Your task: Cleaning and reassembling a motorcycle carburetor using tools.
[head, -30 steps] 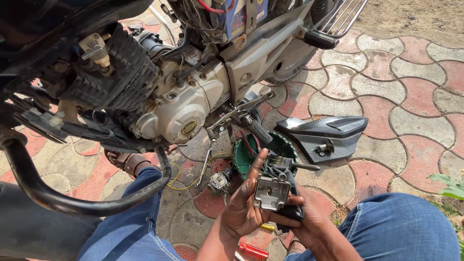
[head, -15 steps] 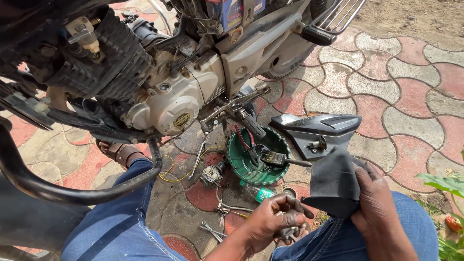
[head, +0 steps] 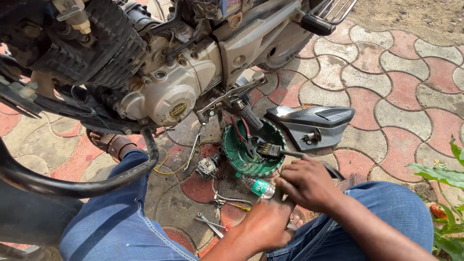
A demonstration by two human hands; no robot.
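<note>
Brush point(head: 270, 150) now held over green bowl point(head: 251, 154), beside motorcycle engine point(head: 164, 92).
Black side panel point(head: 314, 123) has been set down on paving; right hand point(head: 309, 183) fingers are closed around the brush handle; left hand point(head: 266, 224) grip cannot be told.

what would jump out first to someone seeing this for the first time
The motorcycle engine fills the upper left, standing on red and grey paving. Just below it a green bowl holds red-handled pliers and a brush, with a black side panel lying to its right. Near the bottom, both hands, left and right, meet beside a small plastic bottle.
</note>
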